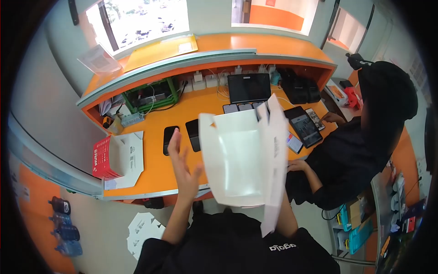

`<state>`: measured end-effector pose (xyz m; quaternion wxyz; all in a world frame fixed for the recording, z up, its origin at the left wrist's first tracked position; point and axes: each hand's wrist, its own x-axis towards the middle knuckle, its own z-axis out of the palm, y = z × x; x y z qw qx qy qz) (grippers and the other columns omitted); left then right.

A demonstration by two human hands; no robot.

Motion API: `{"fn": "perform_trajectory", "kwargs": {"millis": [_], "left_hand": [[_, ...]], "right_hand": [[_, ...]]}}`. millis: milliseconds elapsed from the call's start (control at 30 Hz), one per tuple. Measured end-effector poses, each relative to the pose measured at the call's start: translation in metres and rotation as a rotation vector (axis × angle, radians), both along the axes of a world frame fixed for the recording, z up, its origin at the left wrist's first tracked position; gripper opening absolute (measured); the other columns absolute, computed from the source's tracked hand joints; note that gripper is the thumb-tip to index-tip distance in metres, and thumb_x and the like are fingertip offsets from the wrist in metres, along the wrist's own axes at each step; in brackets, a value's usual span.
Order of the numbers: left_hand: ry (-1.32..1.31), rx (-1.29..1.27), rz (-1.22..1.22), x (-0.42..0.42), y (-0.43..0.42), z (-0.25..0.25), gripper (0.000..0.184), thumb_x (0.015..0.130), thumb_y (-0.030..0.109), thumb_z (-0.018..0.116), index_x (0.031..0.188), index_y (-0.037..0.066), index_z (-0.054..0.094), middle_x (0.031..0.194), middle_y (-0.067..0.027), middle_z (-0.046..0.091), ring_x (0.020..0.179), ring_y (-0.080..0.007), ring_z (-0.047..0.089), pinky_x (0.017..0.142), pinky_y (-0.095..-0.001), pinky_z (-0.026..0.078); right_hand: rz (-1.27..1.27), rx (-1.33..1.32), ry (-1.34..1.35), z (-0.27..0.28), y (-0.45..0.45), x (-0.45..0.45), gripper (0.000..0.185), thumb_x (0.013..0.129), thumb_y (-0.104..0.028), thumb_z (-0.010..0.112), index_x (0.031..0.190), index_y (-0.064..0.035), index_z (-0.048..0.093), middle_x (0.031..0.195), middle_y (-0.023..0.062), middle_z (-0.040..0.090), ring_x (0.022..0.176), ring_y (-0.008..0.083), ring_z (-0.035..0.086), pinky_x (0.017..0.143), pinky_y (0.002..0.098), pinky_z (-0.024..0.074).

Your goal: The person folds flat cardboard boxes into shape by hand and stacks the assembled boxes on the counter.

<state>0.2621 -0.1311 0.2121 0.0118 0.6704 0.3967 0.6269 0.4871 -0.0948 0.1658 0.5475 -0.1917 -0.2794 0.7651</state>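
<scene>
A white cardboard box (pixel 239 160), partly folded with its flaps standing up, is held in the air in front of my body. My left hand (pixel 182 166) is beside its left edge, fingers spread and apart, with nothing in it. My right forearm (pixel 285 219) runs up behind the box's right flap, and the hand itself is hidden there. The box stays up with only that arm reaching it. Beyond my left hand, a black phone (pixel 171 140) and a second dark phone (pixel 193 135) lie on the orange desk (pixel 153 160).
At the left desk edge is a red and white box (pixel 112 157). White cardboard sheets (pixel 143 233) lie on the floor. To my right, a person in black (pixel 351 150) touches a phone (pixel 315 118) beside a tablet (pixel 303 127). A laptop (pixel 248 87) and green crate (pixel 153 96) stand behind.
</scene>
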Motion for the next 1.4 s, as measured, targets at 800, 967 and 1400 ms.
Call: {"fn": "perform_trajectory", "kwargs": {"millis": [800, 967, 1400], "left_hand": [[-0.158, -0.770, -0.220, 0.006, 0.037, -0.093, 0.040, 0.091, 0.015, 0.056, 0.126, -0.002, 0.045, 0.108, -0.0212, 0.059, 0.101, -0.0285, 0.060, 0.091, -0.0382, 0.044], [0.214, -0.360, -0.090, 0.038, 0.041, -0.078, 0.048, 0.089, 0.020, 0.061, 0.126, -0.006, 0.044, 0.115, -0.0218, 0.057, 0.110, -0.0324, 0.055, 0.095, -0.0423, 0.042], [-1.042, -0.659, -0.794, -0.004, 0.032, 0.003, 0.040, 0.096, 0.016, 0.055, 0.129, -0.002, 0.044, 0.128, -0.0151, 0.055, 0.119, -0.0231, 0.054, 0.099, -0.0384, 0.046]], "right_hand": [[-0.078, 0.346, -0.607, -0.042, -0.023, -0.014, 0.054, 0.082, -0.001, 0.068, 0.132, -0.0046, 0.048, 0.130, 0.0082, 0.054, 0.111, 0.0137, 0.055, 0.089, 0.0284, 0.0463], [-0.691, 0.101, -0.611, -0.035, -0.046, 0.030, 0.036, 0.085, -0.011, 0.068, 0.116, -0.0047, 0.051, 0.113, 0.0089, 0.062, 0.105, 0.0156, 0.058, 0.088, 0.0285, 0.0465], [-0.517, 1.225, -1.165, 0.057, -0.010, -0.062, 0.056, 0.064, -0.016, 0.086, 0.112, -0.0087, 0.059, 0.131, 0.0167, 0.054, 0.129, 0.0383, 0.047, 0.108, 0.0520, 0.0343]]}}
